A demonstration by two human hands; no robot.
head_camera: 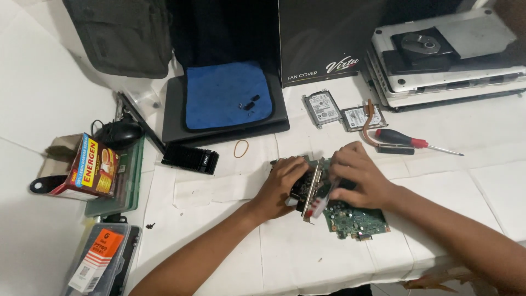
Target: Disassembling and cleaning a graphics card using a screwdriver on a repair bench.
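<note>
A green circuit board (356, 222) with a metal bracket lies on the white table (307, 257) near the front edge. My left hand (282, 186) grips its left end by the bracket. My right hand (359, 175) presses down on the board's top, fingers curled over a small red-and-white piece near the bracket; whether it grips that piece is unclear. Much of the board is hidden under both hands.
A red-handled screwdriver (408, 141), two hard drives (322, 107), a copper heat pipe (368, 123), a black heatsink (190, 158), a rubber band (241, 148), a blue cloth (227, 94) on a closed laptop, stacked laptops (438, 60) back right, boxes and a plastic case (101, 260) at the left.
</note>
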